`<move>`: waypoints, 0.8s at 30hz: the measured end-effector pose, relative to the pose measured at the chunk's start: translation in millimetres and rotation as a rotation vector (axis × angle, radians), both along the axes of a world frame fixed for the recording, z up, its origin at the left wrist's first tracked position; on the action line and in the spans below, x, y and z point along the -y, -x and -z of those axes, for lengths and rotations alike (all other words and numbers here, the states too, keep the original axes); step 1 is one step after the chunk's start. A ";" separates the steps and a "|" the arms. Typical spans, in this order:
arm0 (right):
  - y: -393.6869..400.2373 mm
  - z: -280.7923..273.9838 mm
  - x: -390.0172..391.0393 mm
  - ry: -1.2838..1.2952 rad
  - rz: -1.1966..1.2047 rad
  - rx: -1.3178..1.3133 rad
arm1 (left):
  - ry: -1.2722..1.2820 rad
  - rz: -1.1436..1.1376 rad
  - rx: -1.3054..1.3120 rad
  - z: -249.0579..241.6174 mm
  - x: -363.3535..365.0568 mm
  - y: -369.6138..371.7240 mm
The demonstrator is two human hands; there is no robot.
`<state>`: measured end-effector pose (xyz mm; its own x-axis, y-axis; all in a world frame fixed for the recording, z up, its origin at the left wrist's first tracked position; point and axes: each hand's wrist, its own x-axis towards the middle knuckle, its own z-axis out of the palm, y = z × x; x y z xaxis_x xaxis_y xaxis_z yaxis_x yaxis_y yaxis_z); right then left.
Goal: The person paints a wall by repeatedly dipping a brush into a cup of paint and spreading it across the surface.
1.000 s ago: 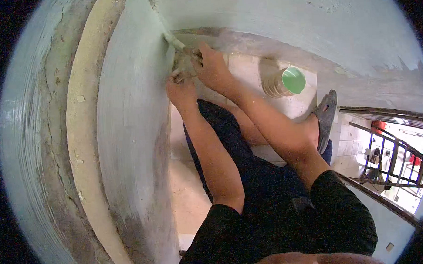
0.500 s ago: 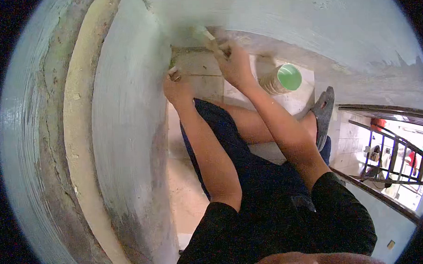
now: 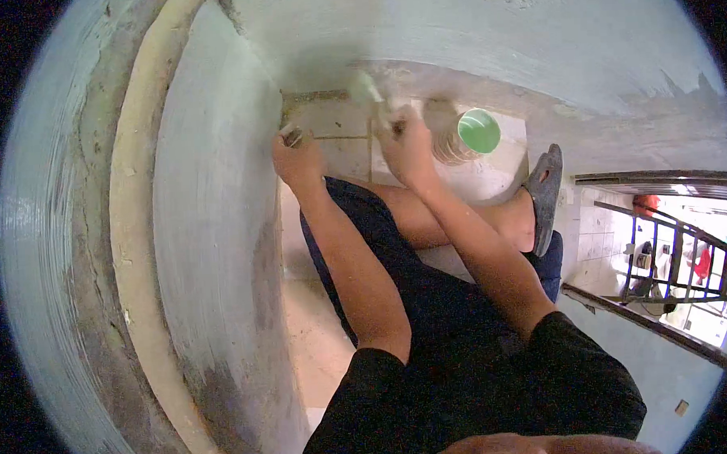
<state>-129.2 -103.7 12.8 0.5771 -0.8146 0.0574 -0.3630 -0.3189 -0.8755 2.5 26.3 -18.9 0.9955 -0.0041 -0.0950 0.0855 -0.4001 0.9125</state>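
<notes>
My right hand (image 3: 407, 149) is closed round a brush-like tool (image 3: 372, 94), blurred by motion, whose pale end is near the foot of the wall (image 3: 485, 31). Beside the left wall, my left hand (image 3: 298, 156) has its fingers curled round a small thing, too small to make out. A container with green inside (image 3: 479, 132) stands on the floor tiles just right of my right hand.
A pale pipe-like ridge (image 3: 134, 195) runs down the left wall (image 3: 211, 208). My bent leg and grey sandal (image 3: 547, 196) lie below the container. At the right, a dark metal frame (image 3: 677, 256) shows beyond a doorway.
My right hand and the tool have moved down, slightly away from the wall. The view has shifted a little, so the container appears further left.
</notes>
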 end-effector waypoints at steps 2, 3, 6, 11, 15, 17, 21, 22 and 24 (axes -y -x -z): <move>-26.6 5.2 -2.9 0.089 -0.141 0.169 | -0.069 0.012 -0.005 -9.4 0.7 1.5; -36.7 4.3 -1.2 0.089 -0.139 0.169 | -0.069 0.014 -0.005 -6.7 1.2 1.0; -55.5 -5.3 11.2 0.211 -0.230 0.138 | -0.071 0.022 0.030 -1.3 2.1 -0.8; -26.3 -6.1 32.2 0.069 -0.083 0.037 | -0.101 0.019 0.008 -9.7 -1.1 -2.4; -3.3 1.0 25.4 0.067 0.048 0.071 | -0.055 0.032 0.043 -7.9 -0.4 1.2; -0.7 12.6 16.6 0.036 0.200 0.083 | -0.094 0.036 0.009 -18.2 2.8 5.5; 11.3 15.7 -1.4 0.058 0.242 0.047 | -0.027 0.049 -0.041 -16.2 6.2 4.5; 11.5 12.2 -3.2 0.019 0.162 0.046 | -0.067 0.063 -0.017 -14.4 5.6 2.1; 6.4 11.5 -6.3 -0.022 0.087 0.035 | -0.109 0.082 -0.001 -11.8 6.9 5.0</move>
<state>-135.6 -97.4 1.3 0.5023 -0.8628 0.0582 -0.3571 -0.2682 -0.8947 -2.5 19.4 -7.2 0.9921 -0.0753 -0.0999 0.0488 -0.5026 0.8632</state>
